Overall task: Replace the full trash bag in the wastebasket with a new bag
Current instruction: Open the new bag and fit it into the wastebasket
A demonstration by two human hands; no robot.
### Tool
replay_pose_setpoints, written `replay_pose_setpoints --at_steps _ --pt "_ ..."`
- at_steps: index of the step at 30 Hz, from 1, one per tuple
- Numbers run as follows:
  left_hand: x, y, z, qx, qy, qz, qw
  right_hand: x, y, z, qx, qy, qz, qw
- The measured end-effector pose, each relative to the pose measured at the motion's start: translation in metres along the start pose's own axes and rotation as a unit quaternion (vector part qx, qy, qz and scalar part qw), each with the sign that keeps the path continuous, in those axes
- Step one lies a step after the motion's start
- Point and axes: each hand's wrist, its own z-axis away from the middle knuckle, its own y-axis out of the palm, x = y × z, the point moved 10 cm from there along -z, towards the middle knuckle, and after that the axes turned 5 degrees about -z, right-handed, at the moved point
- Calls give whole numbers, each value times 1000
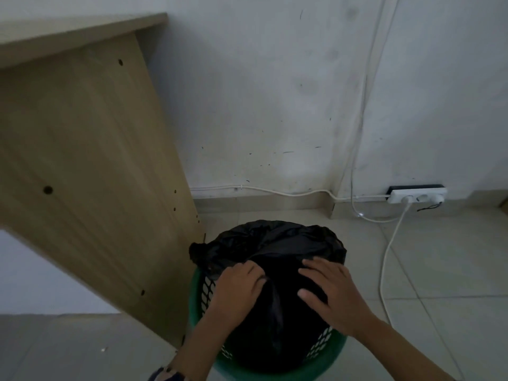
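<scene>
Two hands: both are on the black trash bag [275, 270], at the near side of the green mesh wastebasket [316, 353].
Left hand [236, 287]: its fingers curl into the plastic and pinch a fold near the middle of the near side.
Right hand [330, 292]: it lies flat on the bag with fingers spread and fairly straight, pressing rather than gripping.
Bag: it sits in the wastebasket, its plastic draped over the rim at the far side, with a bunched knot or tuft sticking out at the far left.
Wastebasket: it stands on the tiled floor [439, 270], just beside the wooden desk panel [96, 160] on its left and near the wall [275, 92].
Step in hand: by my reading, either freeing the full bag's edge or settling a bag over the rim; the picture does not say which, nor how full the bag is.
Doing it well: work round the rim bit by bit, keeping the flat hand as a steadier so the light basket does not tip or slide toward the desk.
Grip advice: take a broad pinch of plastic, not a thin one, since thin film may tear on the mesh.
Nearby hazard: a white power strip [417, 195] and its white cable [384, 270] lie on the floor to the right, well apart from the basket; lift the bag straight up rather than swinging it that way.
</scene>
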Motion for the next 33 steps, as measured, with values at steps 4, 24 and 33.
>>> replay_pose_setpoints --at_steps 4,24,33 --pt "31 -40 15 -101 -170 218 956 20 25 25 131 20 -48 990" --pt "-38 -25 57 -84 63 -132 986 72 -24 33 -144 -231 263 926" --pt "-54 -31 80 -140 101 -168 971 106 -5 68 -59 -237 135 960"
